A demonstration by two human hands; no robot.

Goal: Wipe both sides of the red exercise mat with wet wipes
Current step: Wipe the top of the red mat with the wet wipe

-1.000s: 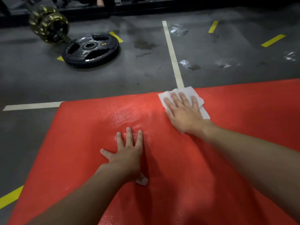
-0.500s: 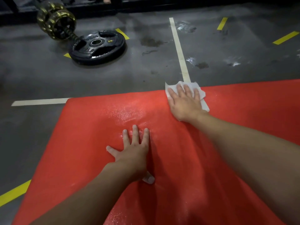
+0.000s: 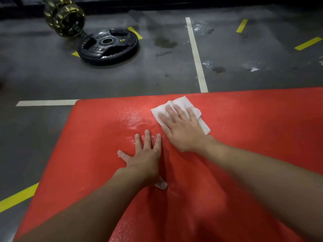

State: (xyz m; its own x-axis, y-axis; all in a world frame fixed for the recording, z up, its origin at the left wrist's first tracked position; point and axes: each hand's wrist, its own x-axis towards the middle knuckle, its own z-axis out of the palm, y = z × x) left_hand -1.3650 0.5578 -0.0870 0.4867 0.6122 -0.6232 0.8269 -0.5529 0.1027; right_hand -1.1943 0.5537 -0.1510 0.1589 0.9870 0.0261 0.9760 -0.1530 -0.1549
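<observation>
The red exercise mat [image 3: 87, 145] lies flat on the grey floor and fills the lower half of the view. A wet sheen shows on it near its far edge. My right hand [image 3: 181, 130] lies flat with straight fingers on a white wet wipe [image 3: 181, 103], pressing it onto the mat a little inside the far edge. My left hand [image 3: 145, 154] rests flat on the mat just left of and nearer than the right, fingers spread. A small white scrap [image 3: 161, 185] peeks out from under the left wrist.
A black weight plate [image 3: 108, 48] lies on the floor at the back left, with a gold-coloured loaded barbell end [image 3: 64, 16] behind it. White [image 3: 196, 56] and yellow floor lines [image 3: 17, 198] cross the grey floor. Wet patches mark the floor at the back right.
My right hand has drawn the wipe back from the mat's far edge toward me and slightly left. My left hand stays pressed in the same spot on the mat.
</observation>
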